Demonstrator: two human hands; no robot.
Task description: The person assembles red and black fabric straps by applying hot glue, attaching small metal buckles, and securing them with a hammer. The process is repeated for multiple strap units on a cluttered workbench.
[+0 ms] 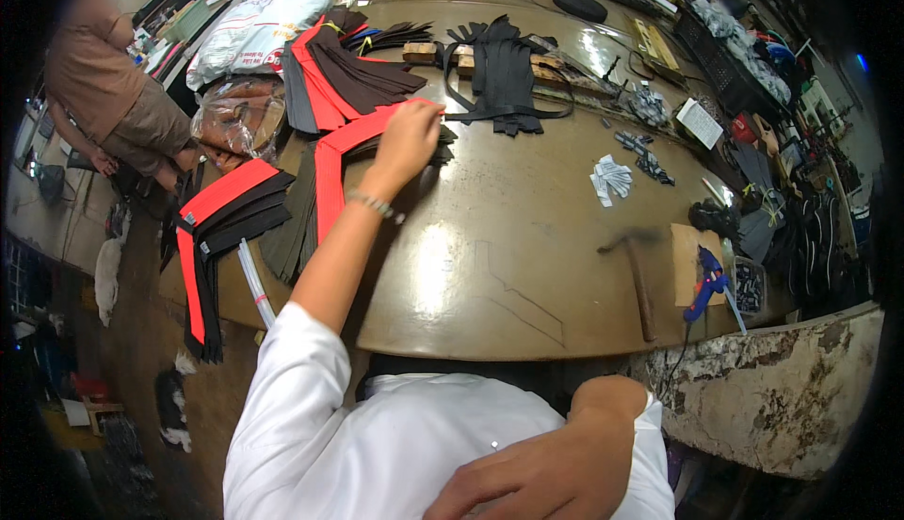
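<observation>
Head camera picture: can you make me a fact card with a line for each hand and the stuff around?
Left hand: on the far end of a bent, red-topped stack; exact grip unclear
Right hand: in front of the white shirt
Beyond left hand: black strap bundle
Right side of table: hammer, blue glue gun

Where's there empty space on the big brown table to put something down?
The biggest bare patch is mid-table, between the left forearm and the hammer; only drawn lines mark it. It's crowded leftward with red-and-dark strips, farther back with black straps, and rightward around the blue glue gun.
</observation>
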